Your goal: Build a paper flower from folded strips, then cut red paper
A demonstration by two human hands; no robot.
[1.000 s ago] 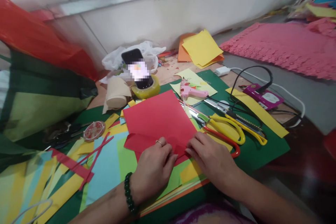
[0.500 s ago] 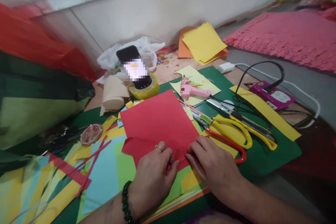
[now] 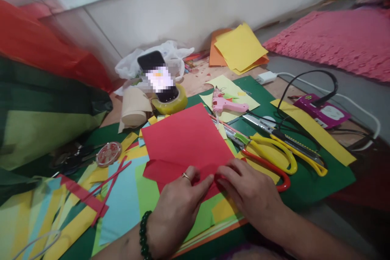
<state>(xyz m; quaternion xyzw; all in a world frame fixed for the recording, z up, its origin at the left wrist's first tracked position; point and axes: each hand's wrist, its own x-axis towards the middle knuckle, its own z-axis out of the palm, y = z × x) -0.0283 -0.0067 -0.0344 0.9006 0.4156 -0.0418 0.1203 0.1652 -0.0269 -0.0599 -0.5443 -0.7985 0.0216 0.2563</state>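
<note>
A red paper sheet (image 3: pixel 185 138) lies in front of me on a pile of coloured sheets, with a folded red flap (image 3: pixel 161 170) at its near left. My left hand (image 3: pixel 179 197) wears a ring and a green bead bracelet (image 3: pixel 144 231). Its fingers are curled over the red paper's near part, and the thumb reaches toward my right fingertips. At the near right corner my right hand (image 3: pixel 250 189) pinches the red paper between thumb and fingers. Exactly what lies under the fingertips is partly hidden.
Right of the paper lie scissors (image 3: pixel 274 150), a utility knife (image 3: pixel 294 144) and a pink glue gun (image 3: pixel 230 105). A phone (image 3: pixel 160 77) leans on a tape roll (image 3: pixel 172 103) behind. Cut strips (image 3: pixel 82 195) cover the left; a purple power adapter (image 3: pixel 323 111) trails cables at right.
My left thumb has stretched out to the right, toward my right fingertips. My right hand stays at the paper's corner. The whole view has shifted slightly.
</note>
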